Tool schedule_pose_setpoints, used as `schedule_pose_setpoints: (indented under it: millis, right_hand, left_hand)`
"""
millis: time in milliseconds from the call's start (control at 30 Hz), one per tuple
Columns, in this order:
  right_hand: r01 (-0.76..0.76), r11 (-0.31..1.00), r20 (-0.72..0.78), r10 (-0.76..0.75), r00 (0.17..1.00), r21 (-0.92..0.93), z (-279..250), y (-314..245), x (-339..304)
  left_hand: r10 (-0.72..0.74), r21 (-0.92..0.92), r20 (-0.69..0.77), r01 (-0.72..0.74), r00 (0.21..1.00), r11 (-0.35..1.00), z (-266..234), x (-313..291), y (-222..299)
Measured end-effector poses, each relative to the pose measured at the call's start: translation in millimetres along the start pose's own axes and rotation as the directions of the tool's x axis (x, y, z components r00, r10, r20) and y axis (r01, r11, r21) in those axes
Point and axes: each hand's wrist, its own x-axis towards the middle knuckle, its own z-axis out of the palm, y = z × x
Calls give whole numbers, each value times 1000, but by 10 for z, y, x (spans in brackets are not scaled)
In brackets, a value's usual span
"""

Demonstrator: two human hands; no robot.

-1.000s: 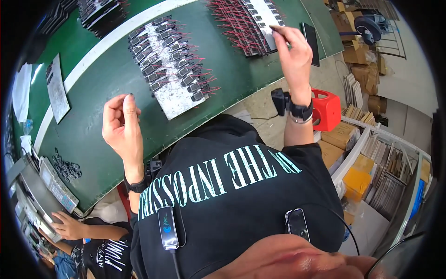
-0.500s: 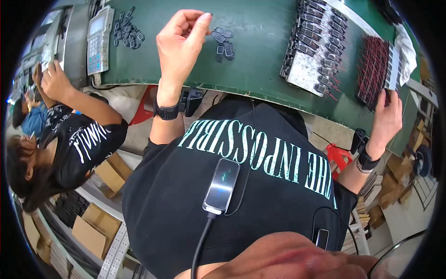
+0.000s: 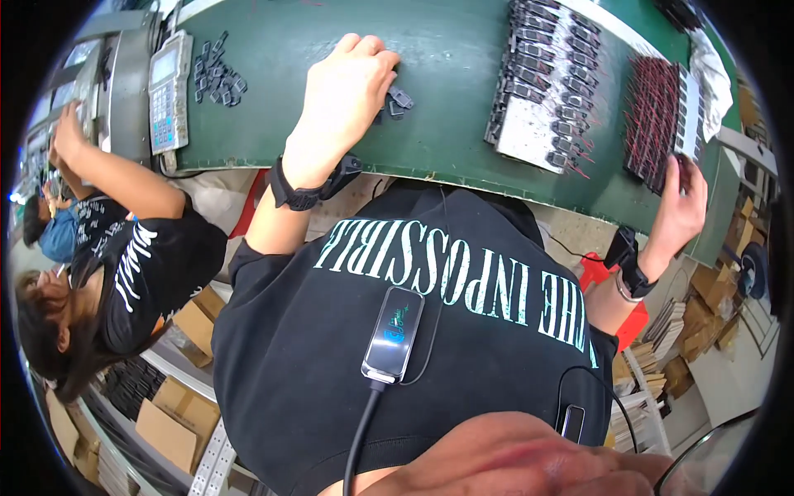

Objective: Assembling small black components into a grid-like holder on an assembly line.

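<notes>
My left hand (image 3: pixel 346 97) is closed, palm down, over a small group of black square-framed plastic parts (image 3: pixel 400 99) on the green table (image 3: pixel 273 124). The curled fingers hide their own tips and whatever they grip. Far to the right, my right hand (image 3: pixel 683 198) has its thumb and fingers together at the near end of a dense block of black parts with red wires (image 3: pixel 649 120). What lies between those fingertips is too small to make out. Between the hands, black framed parts (image 3: pixel 571 120) sit in rows on a white board (image 3: pixel 529 132), thin red wires sticking out along its right side.
Another loose pile of black parts (image 3: pixel 217 78) lies at the left, beside a grey keypad device (image 3: pixel 169 99). A white cloth (image 3: pixel 716 87) hangs at the far right edge. A co-worker's arm (image 3: pixel 124 178) reaches over the neighbouring station; cardboard boxes (image 3: pixel 178 417) stand below.
My left hand has turned palm down and moved slightly right and nearer, over the small group of parts. My right hand remains by the red-wired block. The whole view has shifted a little.
</notes>
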Motion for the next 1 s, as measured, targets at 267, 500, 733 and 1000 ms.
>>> schedule_pose_setpoints:
  millis: [267, 500, 733, 1000]
  right_hand:
    - [162, 928, 15, -166, 986, -335, 43, 18, 52]
    - [-261, 599, 79, 313, 946, 757, -90, 249, 83]
    - [-418, -112, 419, -13, 908, 901, -6, -387, 27]
    - [-392, 187, 426, -205, 881, 901, 112, -1453, -336]
  left_hand:
    - [-9, -218, -40, 0, 999, 976, -106, 173, 114]
    - [-400, -834, 94, 292, 912, 469, -252, 421, 477]
    - [-329, -947, -18, 89, 944, 307, -239, 557, 706]
    - [-327, -983, 163, 124, 931, -139, -66, 530, 917]
